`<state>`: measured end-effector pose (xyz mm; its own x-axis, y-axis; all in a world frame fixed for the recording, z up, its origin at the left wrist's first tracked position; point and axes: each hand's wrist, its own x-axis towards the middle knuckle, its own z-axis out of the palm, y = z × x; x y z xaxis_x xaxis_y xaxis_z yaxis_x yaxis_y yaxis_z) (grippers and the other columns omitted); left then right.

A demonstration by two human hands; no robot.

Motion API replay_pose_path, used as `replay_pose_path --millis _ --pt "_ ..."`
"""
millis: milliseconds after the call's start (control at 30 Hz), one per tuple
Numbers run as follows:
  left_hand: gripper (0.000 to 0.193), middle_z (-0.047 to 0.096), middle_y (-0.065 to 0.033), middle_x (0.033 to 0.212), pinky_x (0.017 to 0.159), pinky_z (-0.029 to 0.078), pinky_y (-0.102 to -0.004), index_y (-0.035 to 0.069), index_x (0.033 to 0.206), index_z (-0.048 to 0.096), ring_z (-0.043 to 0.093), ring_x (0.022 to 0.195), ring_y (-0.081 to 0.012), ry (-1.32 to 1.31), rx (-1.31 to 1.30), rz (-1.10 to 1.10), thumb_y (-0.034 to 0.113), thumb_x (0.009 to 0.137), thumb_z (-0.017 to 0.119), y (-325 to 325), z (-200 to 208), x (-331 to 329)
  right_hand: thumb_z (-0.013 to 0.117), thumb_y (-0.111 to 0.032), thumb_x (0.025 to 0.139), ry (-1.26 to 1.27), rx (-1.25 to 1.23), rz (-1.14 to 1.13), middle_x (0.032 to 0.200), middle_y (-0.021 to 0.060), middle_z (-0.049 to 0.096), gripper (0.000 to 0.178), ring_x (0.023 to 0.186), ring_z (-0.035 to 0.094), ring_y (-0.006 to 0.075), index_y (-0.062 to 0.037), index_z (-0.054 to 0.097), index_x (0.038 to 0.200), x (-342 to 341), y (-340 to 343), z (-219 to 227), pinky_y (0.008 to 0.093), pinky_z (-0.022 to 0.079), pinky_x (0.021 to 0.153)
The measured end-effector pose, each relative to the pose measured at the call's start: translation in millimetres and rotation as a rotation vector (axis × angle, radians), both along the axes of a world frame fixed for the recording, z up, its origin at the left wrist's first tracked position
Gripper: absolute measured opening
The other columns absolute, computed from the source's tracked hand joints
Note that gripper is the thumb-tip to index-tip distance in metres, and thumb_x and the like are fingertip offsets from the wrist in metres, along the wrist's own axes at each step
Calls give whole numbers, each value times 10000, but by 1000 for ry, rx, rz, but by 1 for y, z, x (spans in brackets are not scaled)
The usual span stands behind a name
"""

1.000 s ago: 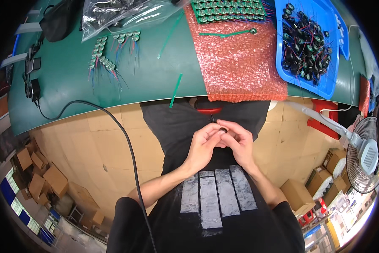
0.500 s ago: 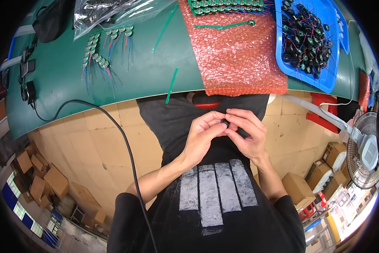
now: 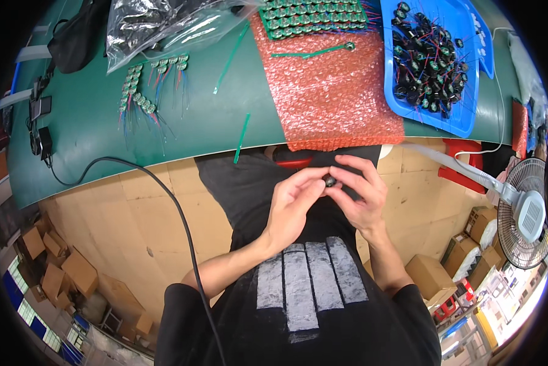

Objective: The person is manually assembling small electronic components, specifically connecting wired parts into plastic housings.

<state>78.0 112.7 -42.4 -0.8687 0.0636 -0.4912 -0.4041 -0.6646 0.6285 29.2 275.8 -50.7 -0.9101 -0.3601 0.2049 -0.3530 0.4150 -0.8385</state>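
Observation:
In front of my torso, below the table edge, a small round black component (image 3: 329, 181) is pinched between both hands. My left hand (image 3: 291, 204) grips it from the left with thumb and forefinger. My right hand (image 3: 364, 196) holds its other side between thumb and fingertips, with one finger raised clear. Fingertips cover part of the component. Similar black components with thin red and blue wires (image 3: 432, 67) lie heaped in a blue tray (image 3: 388, 85) at the right of the table.
Red bubble wrap (image 3: 329, 104) covers part of the green table (image 3: 213, 122), under a panel of round circuit boards (image 3: 316, 19). Small wired boards (image 3: 130, 82) and thin green strips (image 3: 242, 139) lie left. A black cable (image 3: 179, 213) passes my left arm; a fan (image 3: 530, 213) stands right.
The view has tilted slightly, so the table's things sit lower and further left. Between my fingers the black component has turned a little, and a right finger has lifted.

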Motion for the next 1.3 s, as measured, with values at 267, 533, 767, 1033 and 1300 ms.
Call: replay_pose_path --millis 267,533,767,1033,1300 --pt "441 738 -151 1124 899 577 -301 -41 1199 660 728 1023 -201 445 -823 -1 -18 787 817 0 22 -12 872 -17 641 149 -95 -2 1142 164 693 448 1014 667 326 -57 752 1071 2 13 1 394 550 838" --pt "475 747 -152 1091 861 589 -308 -15 1194 665 745 984 -234 626 -946 -13 3 753 840 -9 18 -14 858 -2 644 140 -188 -2 1137 172 693 429 1016 666 318 -42 752 1058 -1 8 -1 400 549 843" --pt "430 726 -152 1108 852 574 -362 23 1187 695 719 978 -300 621 -1045 -49 126 793 835 -30 32 -37 830 11 631 437 167 -150 1120 154 689 391 1081 655 324 -55 751 1009 -62 45 41 421 540 913" --pt "267 655 -110 992 684 513 -350 33 1129 687 638 771 -222 558 -1653 -5 55 864 713 -159 46 -150 788 -32 778 615 330 -346 1262 150 661 496 1181 607 332 -47 659 1257 -163 71 98 403 469 998" --pt "307 653 -97 951 708 532 -395 82 1163 679 672 802 -288 620 -2019 -62 158 871 734 -192 36 -221 728 -110 839 467 305 103 968 44 670 248 861 637 233 -86 722 1085 -82 -3 41 365 474 773"
